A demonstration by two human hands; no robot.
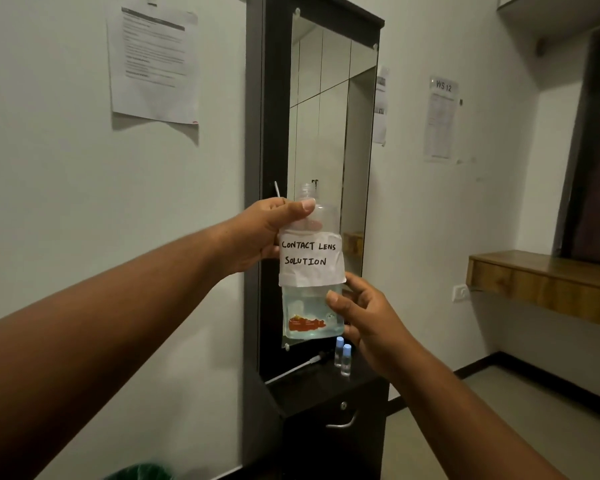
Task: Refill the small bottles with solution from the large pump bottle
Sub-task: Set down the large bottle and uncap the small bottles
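I hold a large clear bottle (310,271) upright in front of the mirror. A paper label on it reads "CONTACT LENS SOLUTION". Its neck is open, with no pump on it, and liquid fills about the lower third. My left hand (267,233) grips the bottle near the shoulder. My right hand (364,317) holds the lower right side. Two small clear bottles with blue caps (343,356) stand on the dark shelf below. A white pump tube (297,368) lies on that shelf to their left.
A tall dark mirror cabinet (274,133) stands ahead, with a drawer and handle (342,422) under the shelf. A wooden wall shelf (541,282) juts out at right. Papers hang on the walls. A green bin (142,472) sits at the bottom left.
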